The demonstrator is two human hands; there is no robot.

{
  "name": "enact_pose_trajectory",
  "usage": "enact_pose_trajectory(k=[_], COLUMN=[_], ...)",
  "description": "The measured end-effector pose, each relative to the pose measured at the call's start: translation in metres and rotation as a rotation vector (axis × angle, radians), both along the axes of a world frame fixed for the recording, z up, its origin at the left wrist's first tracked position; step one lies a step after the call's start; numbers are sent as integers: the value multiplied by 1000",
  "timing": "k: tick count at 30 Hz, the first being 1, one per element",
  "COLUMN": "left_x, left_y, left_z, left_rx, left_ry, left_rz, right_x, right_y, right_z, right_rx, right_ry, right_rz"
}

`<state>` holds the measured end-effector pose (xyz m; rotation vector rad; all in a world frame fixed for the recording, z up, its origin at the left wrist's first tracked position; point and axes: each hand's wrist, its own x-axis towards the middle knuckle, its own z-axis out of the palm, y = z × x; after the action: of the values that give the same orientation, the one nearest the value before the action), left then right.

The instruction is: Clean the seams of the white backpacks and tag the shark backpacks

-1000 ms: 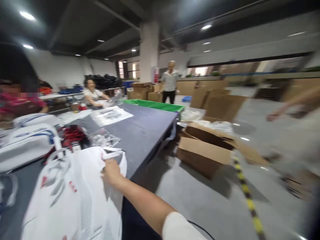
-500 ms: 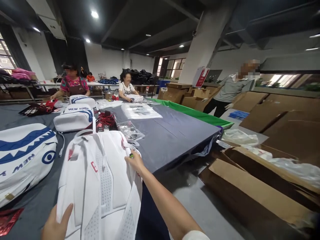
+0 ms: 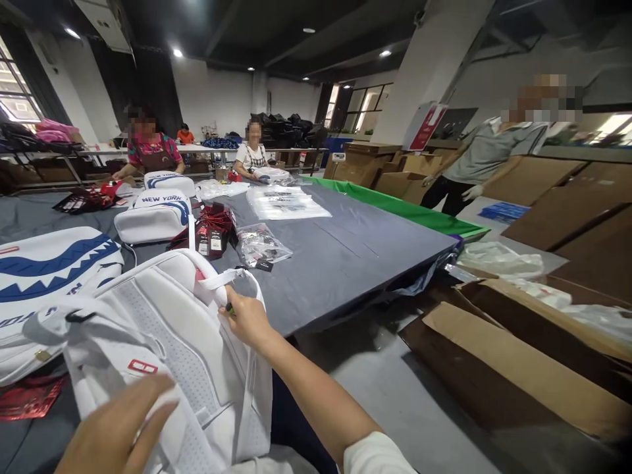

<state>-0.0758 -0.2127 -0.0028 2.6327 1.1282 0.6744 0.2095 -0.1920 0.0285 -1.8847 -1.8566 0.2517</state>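
Note:
A white backpack [image 3: 170, 299] lies in front of me at the table edge, its padded back and shoulder straps facing up. My right hand [image 3: 248, 320] is closed on its upper right side near a strap. A small green and dark thing [image 3: 230, 308] shows between those fingers, too little of it to name. Over the pack's lower left part is my left hand [image 3: 121, 424], smeared by motion, with thumb and fingers apart and nothing visible in it. A second white backpack [image 3: 54, 270] with blue teeth patterns lies to the left.
Smaller white NEW YORK bags [image 3: 153, 217], red-and-black tags [image 3: 214, 230] and clear plastic bags [image 3: 289, 202] lie on the dark table [image 3: 340, 263]. Open cardboard boxes [image 3: 518, 375] stand on the right. Two co-workers sit across the table; another person [image 3: 486, 158] stands at right.
The backpack has tilted to the left, and its left strap has flopped outward. My left hand has come off its left edge, fingers spreading. My right hand has shifted slightly left, still gripping.

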Motion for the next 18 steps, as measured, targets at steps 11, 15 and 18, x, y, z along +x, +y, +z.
enact_pose_trajectory(k=[11, 15, 18], left_x=[123, 121, 123], left_y=[137, 139, 142], left_z=[53, 31, 15], left_rx=[650, 477, 408], left_ry=[302, 262, 237], left_rz=[-354, -420, -448], right_x=[10, 10, 11], right_y=[16, 28, 35], right_z=[-17, -25, -31], right_rx=[-27, -57, -82], right_ry=[-70, -82, -84], right_rz=[-6, -24, -33])
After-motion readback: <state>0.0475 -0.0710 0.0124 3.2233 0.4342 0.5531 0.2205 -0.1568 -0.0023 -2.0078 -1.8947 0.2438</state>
